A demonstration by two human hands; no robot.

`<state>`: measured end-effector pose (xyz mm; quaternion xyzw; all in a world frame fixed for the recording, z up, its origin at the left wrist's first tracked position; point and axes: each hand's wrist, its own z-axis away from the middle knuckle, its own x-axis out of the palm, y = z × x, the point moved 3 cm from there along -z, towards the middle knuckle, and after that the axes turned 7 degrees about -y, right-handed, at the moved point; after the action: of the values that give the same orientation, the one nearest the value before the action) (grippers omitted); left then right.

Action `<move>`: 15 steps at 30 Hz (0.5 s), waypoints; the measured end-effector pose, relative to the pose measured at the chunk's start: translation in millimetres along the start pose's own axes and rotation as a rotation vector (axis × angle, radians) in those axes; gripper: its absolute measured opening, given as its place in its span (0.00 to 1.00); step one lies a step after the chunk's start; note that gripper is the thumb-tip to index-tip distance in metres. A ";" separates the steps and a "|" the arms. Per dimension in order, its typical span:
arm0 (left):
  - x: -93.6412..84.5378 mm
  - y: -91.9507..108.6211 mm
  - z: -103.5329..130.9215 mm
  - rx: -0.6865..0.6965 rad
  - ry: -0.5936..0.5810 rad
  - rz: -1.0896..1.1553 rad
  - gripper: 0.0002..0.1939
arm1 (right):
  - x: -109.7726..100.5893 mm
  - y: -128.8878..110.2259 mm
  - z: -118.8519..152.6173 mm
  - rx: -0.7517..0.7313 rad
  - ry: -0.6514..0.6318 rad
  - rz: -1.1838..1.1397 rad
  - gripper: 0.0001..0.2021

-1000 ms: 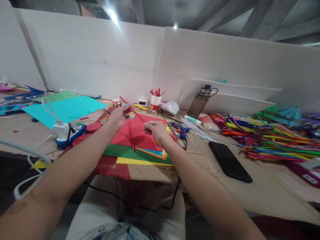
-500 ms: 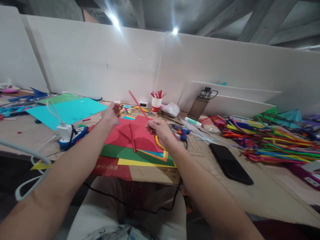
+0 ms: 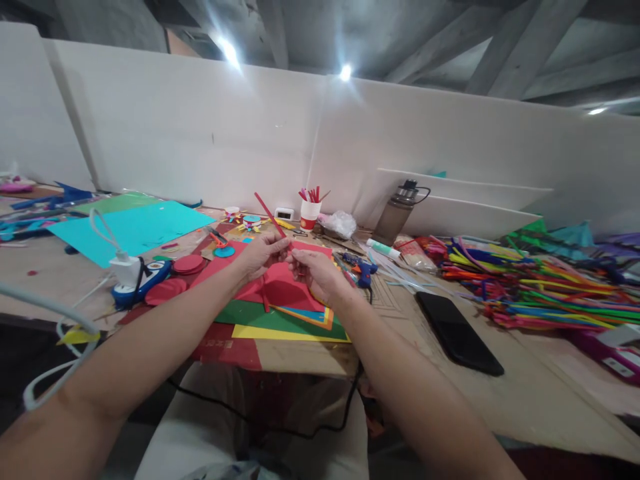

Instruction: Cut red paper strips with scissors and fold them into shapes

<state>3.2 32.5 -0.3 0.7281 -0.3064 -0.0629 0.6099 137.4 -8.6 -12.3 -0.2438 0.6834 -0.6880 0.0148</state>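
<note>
A thin red stick (image 3: 269, 213) slants up and to the left from between my two hands. My left hand (image 3: 266, 255) pinches it near its lower end. Close against it on the right, my right hand (image 3: 313, 270) has its fingers closed at the stick's lower end. Below the hands lie red sheets (image 3: 290, 293), with a second red strip (image 3: 265, 300) on top, partly hidden by my left hand. Green (image 3: 240, 315) and yellow (image 3: 285, 333) sheets stick out beneath the red ones.
Red discs (image 3: 187, 264) and a blue power strip (image 3: 143, 280) lie at the left. Behind stand a paper cup (image 3: 311, 212) of red sticks and a bottle (image 3: 397, 212). At the right are a glue gun (image 3: 365, 272), a phone (image 3: 457, 331) and colourful pipe cleaners (image 3: 540, 280).
My left hand has moved right and down to meet my right hand and now grips the red stick. Red discs and orange-handled scissors at the left have come into view.
</note>
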 end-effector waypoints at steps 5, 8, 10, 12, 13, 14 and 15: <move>-0.8 -0.3 -0.6 -0.040 -0.010 0.135 0.17 | -0.1 0.5 -0.1 0.078 -0.059 -0.076 0.11; -0.4 1.5 0.2 -0.061 0.015 0.201 0.14 | 1.1 0.5 0.0 0.114 -0.108 -0.131 0.10; -0.3 3.7 1.0 -0.048 0.033 0.234 0.10 | 2.2 0.4 0.1 0.126 -0.123 -0.159 0.10; 0.0 6.0 2.0 -0.035 0.042 0.254 0.08 | 3.4 0.5 0.2 0.136 -0.132 -0.179 0.10; 0.3 7.0 2.5 -0.031 0.043 0.257 0.08 | 3.9 0.5 0.3 0.141 -0.134 -0.186 0.09; 0.6 7.8 3.0 -0.030 0.044 0.258 0.08 | 4.3 0.5 0.5 0.144 -0.136 -0.192 0.09; 0.8 8.5 3.4 -0.028 0.046 0.256 0.09 | 4.6 0.4 0.6 0.144 -0.137 -0.198 0.09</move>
<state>-0.9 28.5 6.9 0.6757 -0.3817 0.0279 0.6300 133.4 -10.9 -11.3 -0.3546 0.6023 -0.7151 0.0108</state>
